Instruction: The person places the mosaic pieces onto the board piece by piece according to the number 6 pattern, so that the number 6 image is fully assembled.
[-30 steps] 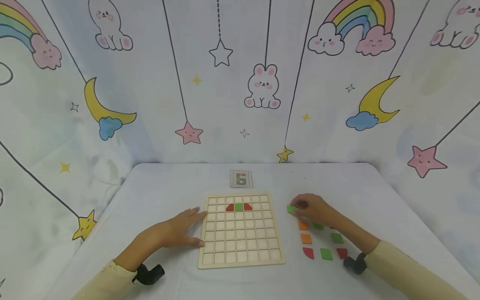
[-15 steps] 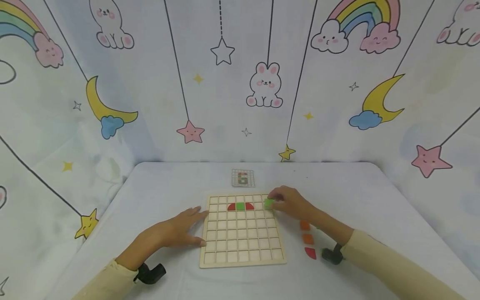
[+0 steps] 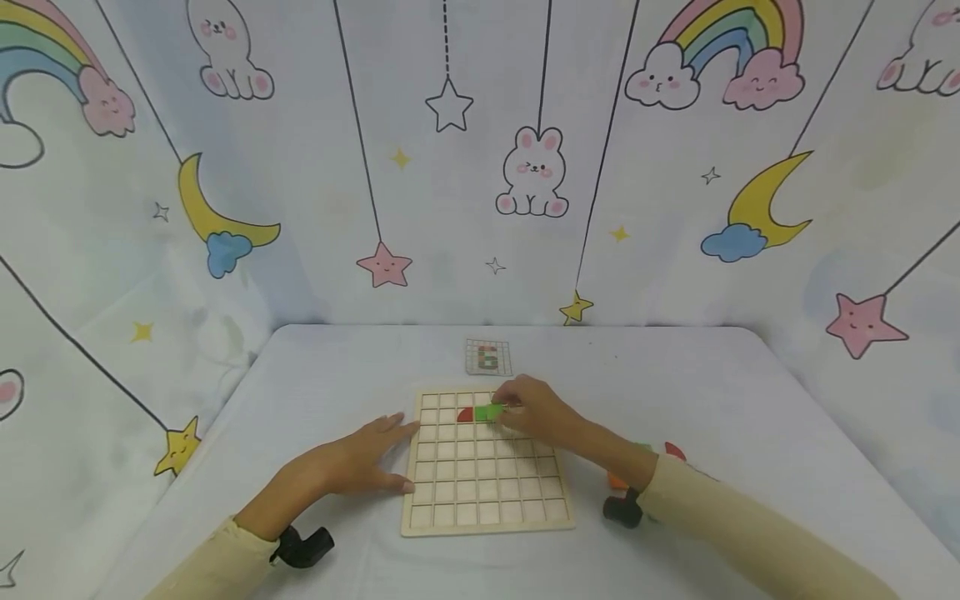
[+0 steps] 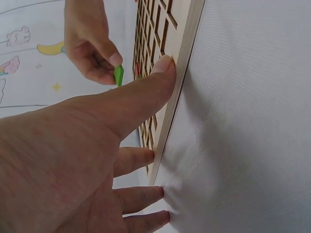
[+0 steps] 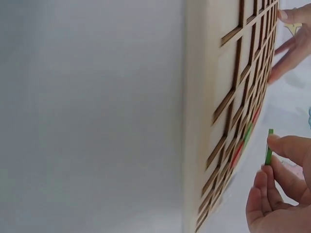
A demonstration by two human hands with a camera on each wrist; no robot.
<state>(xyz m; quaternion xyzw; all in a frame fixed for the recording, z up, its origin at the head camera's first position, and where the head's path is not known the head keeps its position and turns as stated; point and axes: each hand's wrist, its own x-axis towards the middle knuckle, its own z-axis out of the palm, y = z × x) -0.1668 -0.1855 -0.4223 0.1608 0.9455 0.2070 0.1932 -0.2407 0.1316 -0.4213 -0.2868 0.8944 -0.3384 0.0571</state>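
Observation:
A square wooden grid board [image 3: 487,490] lies flat on the white table. My left hand [image 3: 360,458] rests at its left side; in the left wrist view, the thumb touches the rim and the fingers are extended. Over the upper rows, my right hand [image 3: 543,412] pinches a small green square tile [image 5: 269,145] between thumb and fingers. The right wrist view shows that tile held apart from the board. Set into the grid are a green tile [image 5: 249,133] and two red curved tiles, one red tile [image 3: 465,415] visible in the head view, the other hidden there by my right hand.
Behind the board lies a small pattern card [image 3: 487,357] with a coloured figure on a grid. Right of the board, an orange tile [image 3: 617,481] and a red tile [image 3: 675,451] show past my right forearm, which covers other tiles. A patterned cloth backdrop stands behind the table.
My right hand has carried the green tile leftward from beside the loose tiles to above the board's upper rows. My left hand has stayed at the board's left edge.

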